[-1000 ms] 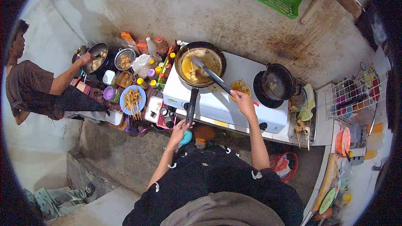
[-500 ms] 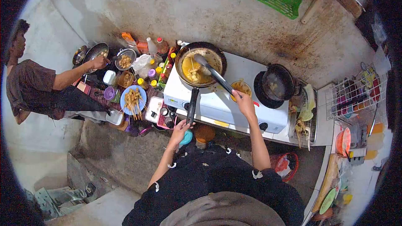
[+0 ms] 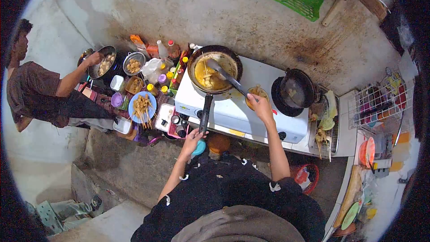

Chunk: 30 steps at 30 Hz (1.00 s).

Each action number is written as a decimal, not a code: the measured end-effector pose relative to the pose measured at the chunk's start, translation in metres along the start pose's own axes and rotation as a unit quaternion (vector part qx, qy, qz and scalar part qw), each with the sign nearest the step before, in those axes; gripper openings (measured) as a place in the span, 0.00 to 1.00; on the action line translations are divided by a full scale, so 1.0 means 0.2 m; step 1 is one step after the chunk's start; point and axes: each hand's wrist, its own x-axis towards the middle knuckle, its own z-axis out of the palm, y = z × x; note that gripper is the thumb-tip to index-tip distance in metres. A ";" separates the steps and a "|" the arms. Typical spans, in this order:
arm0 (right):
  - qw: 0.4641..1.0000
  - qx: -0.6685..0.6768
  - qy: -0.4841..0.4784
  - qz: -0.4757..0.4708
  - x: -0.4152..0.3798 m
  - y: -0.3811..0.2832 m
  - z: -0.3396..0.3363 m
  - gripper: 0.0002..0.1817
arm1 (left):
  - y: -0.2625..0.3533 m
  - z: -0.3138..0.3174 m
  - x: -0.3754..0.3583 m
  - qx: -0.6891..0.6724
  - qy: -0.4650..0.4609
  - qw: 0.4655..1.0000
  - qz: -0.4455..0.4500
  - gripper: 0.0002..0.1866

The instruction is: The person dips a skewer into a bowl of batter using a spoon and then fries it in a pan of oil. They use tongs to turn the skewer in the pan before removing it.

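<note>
My left hand (image 3: 194, 140) is closed round the black handle (image 3: 206, 114) of a frying pan (image 3: 234, 58), which sits on the left side of the white stove (image 3: 215, 110). In the pan are yellow-brown liquid and pale food pieces (image 3: 208, 81), with a thin skewer stick standing out. The fingers of my right hand (image 3: 261, 108) grip a long black spatula (image 3: 233, 80). Its wide head lies inside the pan, beside the food. Just behind my right hand is a bowl (image 3: 257, 93) with yellowish contents, partly covered by the hand.
On the stove's right stands a black wok (image 3: 299, 87). Skewers lie on a blue plate (image 3: 151, 96) at left, near bottles and a strainer (image 3: 134, 62) of food. A co-worker (image 3: 38, 89) holds another pan (image 3: 105, 62). A wire rack (image 3: 380, 101) hangs at right.
The co-worker's hand has moved up and left, and more food shows in that pan. My spatula's head has shifted slightly in the pan; my left hand has stayed on the handle.
</note>
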 end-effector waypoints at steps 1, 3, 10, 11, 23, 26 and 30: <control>0.999 0.031 -0.009 0.001 0.01 0.02 0.01 0.26 | -0.02 -0.01 0.01 -0.005 -0.004 1.000 0.004 0.16; 0.998 0.061 -0.020 0.001 0.00 0.01 0.01 0.26 | -0.02 -0.01 0.01 -0.012 -0.005 1.000 0.007 0.17; 0.998 0.054 -0.019 0.020 0.01 0.02 0.00 0.28 | 0.02 0.01 0.00 0.000 -0.001 1.000 -0.008 0.18; 0.996 0.072 -0.021 0.040 0.01 0.02 0.00 0.27 | 0.03 0.01 -0.01 0.006 0.000 1.000 -0.005 0.18; 1.000 0.006 -0.021 0.013 -0.04 -0.02 -0.05 0.27 | 0.02 0.01 -0.01 0.001 -0.004 1.000 0.006 0.18; 0.998 0.053 -0.033 0.030 -0.04 -0.02 -0.05 0.27 | 0.04 0.02 -0.02 -0.007 -0.002 1.000 -0.003 0.18; 1.000 0.003 0.005 0.030 -0.03 0.00 -0.03 0.27 | 0.01 0.00 0.00 -0.004 -0.010 1.000 -0.001 0.18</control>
